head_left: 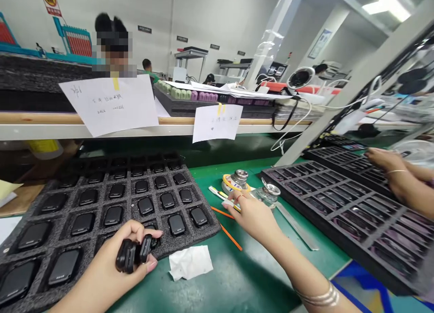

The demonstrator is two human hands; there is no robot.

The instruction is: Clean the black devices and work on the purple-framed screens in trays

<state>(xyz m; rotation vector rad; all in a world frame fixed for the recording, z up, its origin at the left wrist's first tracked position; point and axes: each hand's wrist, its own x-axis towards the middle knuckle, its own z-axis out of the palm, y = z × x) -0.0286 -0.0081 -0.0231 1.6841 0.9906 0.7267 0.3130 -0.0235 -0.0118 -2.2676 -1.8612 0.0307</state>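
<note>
Left hand (101, 270), lower left: fingers curled, grasping small black units (134, 254), apparently two or three, bunched loosely, just beside foam tray (207, 227). More units sit singly in tray pockets. Right hand (252, 216), centre: fingertips pinching white-and-yellow stick (222, 198), near steel dispensers (239, 179). Orange sticks (230, 237) lie below on green mat (244, 281), tissue (190, 262) just left. Right edge: co-worker's hand (386, 168), fingers relaxed, resting on dark tray (339, 168), apart from person's hands.

Black devices (176, 224) sit in a speckled charcoal-grey foam tray (207, 229) on a green bench mat (251, 286).
</note>
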